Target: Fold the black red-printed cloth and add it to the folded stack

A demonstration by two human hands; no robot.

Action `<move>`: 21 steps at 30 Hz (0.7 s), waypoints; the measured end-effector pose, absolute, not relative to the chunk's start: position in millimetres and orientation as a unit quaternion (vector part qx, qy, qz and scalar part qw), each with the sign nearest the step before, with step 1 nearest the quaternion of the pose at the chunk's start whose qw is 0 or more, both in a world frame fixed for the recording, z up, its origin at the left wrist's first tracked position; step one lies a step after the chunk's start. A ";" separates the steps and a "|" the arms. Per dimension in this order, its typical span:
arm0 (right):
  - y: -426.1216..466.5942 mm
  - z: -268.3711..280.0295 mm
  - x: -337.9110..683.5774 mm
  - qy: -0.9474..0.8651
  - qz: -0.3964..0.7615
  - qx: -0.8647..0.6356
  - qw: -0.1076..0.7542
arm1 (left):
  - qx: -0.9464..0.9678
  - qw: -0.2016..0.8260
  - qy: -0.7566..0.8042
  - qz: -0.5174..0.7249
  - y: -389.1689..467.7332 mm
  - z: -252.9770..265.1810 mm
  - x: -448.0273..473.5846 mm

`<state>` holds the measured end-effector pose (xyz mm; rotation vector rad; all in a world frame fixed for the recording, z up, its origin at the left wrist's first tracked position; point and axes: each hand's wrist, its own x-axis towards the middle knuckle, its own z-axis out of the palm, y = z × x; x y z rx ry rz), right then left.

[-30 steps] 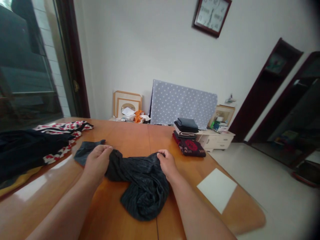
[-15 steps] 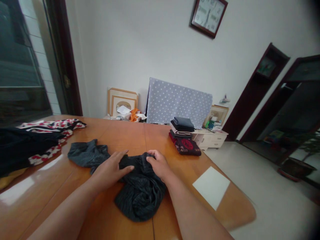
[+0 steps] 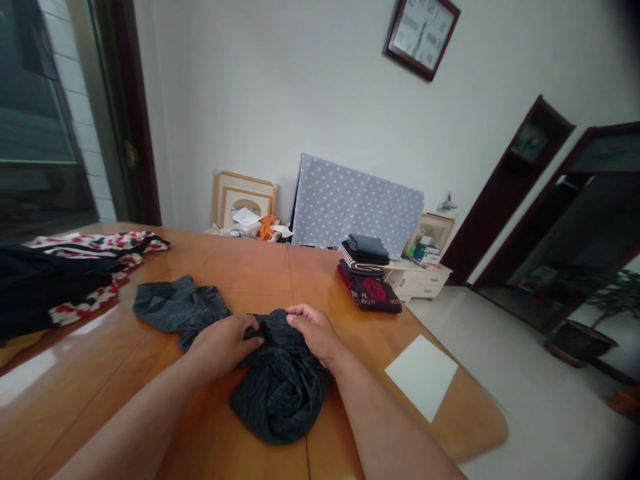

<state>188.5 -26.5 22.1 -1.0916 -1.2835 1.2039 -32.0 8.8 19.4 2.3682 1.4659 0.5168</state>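
Observation:
A dark grey garment (image 3: 280,400) lies crumpled and twisted on the wooden table in front of me, one part of it (image 3: 175,307) stretching out to the left. My right hand (image 3: 313,333) pinches its upper edge between thumb and fingers. At the garment's middle, my left hand (image 3: 225,343) has its fingers curled into the cloth, with the thumb close to them. Whether the garment is trousers or a top, I cannot tell from its folds.
A stack of folded clothes (image 3: 367,273) stands at the table's far right. A white sheet (image 3: 424,377) lies near the right edge. Loose dark and red-white patterned clothes (image 3: 60,283) are heaped at the left. The brown table (image 3: 240,263) ends in a rounded right corner.
My left hand has closed from spread fingers onto the cloth. My right hand keeps its pinch almost in place, and the camera view has shifted slightly.

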 end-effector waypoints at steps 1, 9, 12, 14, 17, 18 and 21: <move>-25.6 21.0 188.6 -0.535 0.496 -0.455 0.511 | 0.821 0.155 0.515 0.191 10.2 18.7 -32.6; -15.5 8.2 195.2 -0.558 0.416 -0.492 0.523 | 0.764 0.148 0.564 0.278 29.6 11.6 -45.1; -12.8 4.4 196.3 -0.571 0.397 -0.499 0.516 | 0.717 0.172 0.590 0.329 36.0 8.1 -49.6; -11.8 2.6 195.9 -0.580 0.389 -0.501 0.512 | 0.680 0.201 0.600 0.371 38.5 5.8 -50.8; -11.1 0.9 195.2 -0.588 0.385 -0.496 0.510 | 0.633 0.239 0.601 0.425 39.8 4.1 -50.5; -10.8 0.4 195.1 -0.590 0.386 -0.494 0.510 | 0.620 0.249 0.601 0.439 39.7 4.3 -50.0; -9.5 -1.8 195.4 -0.593 0.383 -0.496 0.505 | 0.572 0.288 0.595 0.487 38.3 7.0 -47.9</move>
